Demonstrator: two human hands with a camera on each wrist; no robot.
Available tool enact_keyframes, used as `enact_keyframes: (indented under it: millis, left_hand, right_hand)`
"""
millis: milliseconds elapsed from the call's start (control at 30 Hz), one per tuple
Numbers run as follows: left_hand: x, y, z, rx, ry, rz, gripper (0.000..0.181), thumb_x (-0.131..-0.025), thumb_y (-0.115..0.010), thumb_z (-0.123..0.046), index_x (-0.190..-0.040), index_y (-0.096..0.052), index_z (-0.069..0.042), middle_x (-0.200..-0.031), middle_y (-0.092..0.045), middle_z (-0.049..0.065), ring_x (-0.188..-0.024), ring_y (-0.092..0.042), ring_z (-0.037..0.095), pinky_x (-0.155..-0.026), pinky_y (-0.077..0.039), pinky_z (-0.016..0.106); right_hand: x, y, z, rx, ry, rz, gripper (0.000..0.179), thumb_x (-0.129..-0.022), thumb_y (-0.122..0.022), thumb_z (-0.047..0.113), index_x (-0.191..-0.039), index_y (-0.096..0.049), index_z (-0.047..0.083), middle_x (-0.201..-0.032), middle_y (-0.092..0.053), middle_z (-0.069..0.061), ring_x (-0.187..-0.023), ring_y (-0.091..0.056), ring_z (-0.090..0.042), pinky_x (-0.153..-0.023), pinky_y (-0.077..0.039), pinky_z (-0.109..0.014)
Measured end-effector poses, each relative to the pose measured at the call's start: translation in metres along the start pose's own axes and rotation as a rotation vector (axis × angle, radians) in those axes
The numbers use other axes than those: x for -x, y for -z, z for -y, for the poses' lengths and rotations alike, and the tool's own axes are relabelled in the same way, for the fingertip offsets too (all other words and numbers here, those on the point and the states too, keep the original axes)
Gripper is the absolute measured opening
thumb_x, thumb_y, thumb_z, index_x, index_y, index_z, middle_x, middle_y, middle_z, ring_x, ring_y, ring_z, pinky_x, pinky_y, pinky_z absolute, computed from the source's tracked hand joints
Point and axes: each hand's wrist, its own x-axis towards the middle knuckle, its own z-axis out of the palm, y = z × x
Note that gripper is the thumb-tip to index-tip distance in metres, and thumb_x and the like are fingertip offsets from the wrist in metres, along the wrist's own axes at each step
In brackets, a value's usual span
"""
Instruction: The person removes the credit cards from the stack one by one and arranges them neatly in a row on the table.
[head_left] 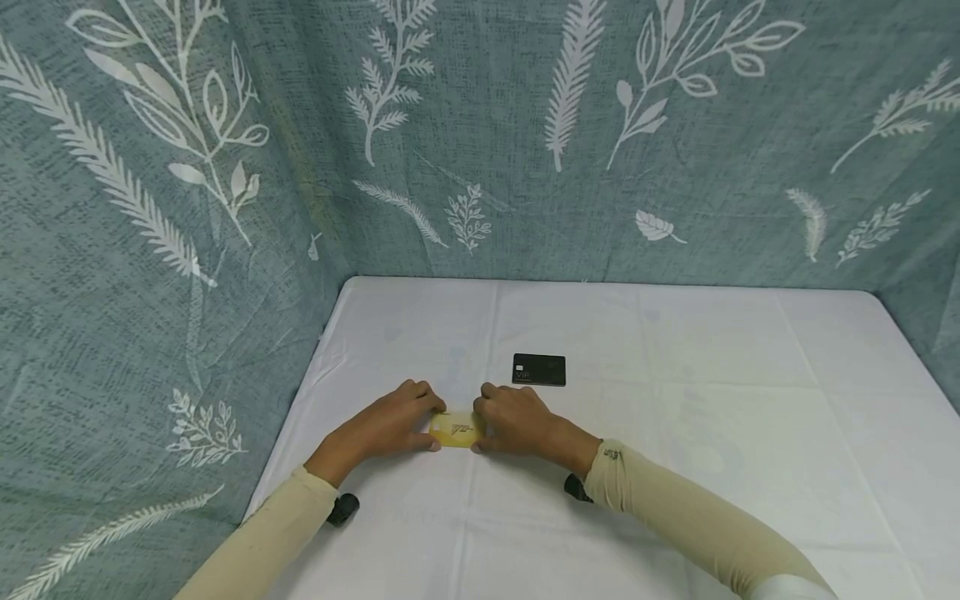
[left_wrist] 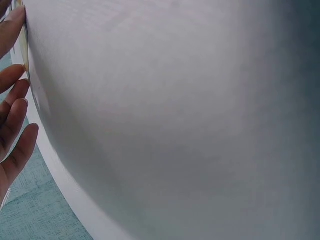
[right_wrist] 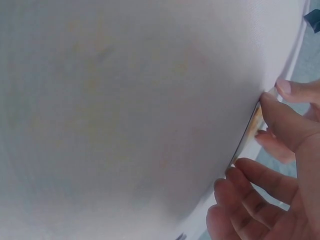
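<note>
A yellow card with dark lettering lies on the white table, between both hands. My left hand pinches its left side, thumb at the near corner and index finger at the far corner. At the opposite side my right hand pinches the card the same way. The left wrist view shows the left hand at the frame's edge, beside the card's thin edge. In the right wrist view, the right hand's thumb and index finger meet the card. A black card marked VIP lies beyond the right hand.
The table is covered with a white cloth and extends far to the right. Blue-green curtains with white leaf patterns hang behind it and along its left side. A black device sits under each wrist.
</note>
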Motion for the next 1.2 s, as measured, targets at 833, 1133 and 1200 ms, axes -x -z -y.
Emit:
enact_keyframes:
  millis: [833, 1133, 1200]
  left_hand:
    - [-0.0013, 0.0003, -0.0024, -0.024, 0.018, 0.016, 0.048, -0.082, -0.084, -0.033, -0.121, -0.068, -0.011, -0.114, -0.060, 0.000, -0.100, -0.052, 0.016, -0.088, -0.050, 0.036]
    - [-0.0027, 0.0037, -0.0048, -0.020, 0.017, 0.039, 0.048, -0.082, -0.084, -0.033, -0.121, -0.068, -0.010, -0.114, -0.060, 0.001, -0.101, -0.054, 0.016, -0.089, -0.050, 0.037]
    - [-0.0037, 0.0054, -0.0050, -0.024, 0.022, 0.048, 0.049, -0.081, -0.084, -0.035, -0.121, -0.067, -0.011, -0.113, -0.059, 0.000, -0.101, -0.054, 0.016, -0.089, -0.050, 0.037]
  right_hand:
    - [-0.0004, 0.0010, 0.0003, 0.012, 0.001, 0.014, 0.048, -0.081, -0.080, 0.051, -0.107, -0.073, 0.012, -0.092, -0.061, 0.002, -0.070, -0.055, -0.009, -0.051, -0.041, -0.023]
    - [0.0031, 0.0016, -0.0011, 0.013, 0.016, 0.000, 0.048, -0.082, -0.079, 0.053, -0.106, -0.074, 0.012, -0.092, -0.061, 0.002, -0.069, -0.055, -0.009, -0.051, -0.041, -0.022]
    - [0.0039, 0.0027, -0.0019, 0.009, 0.019, -0.001, 0.049, -0.082, -0.079, 0.053, -0.107, -0.074, 0.011, -0.094, -0.062, 0.001, -0.069, -0.056, -0.009, -0.051, -0.042, -0.023]
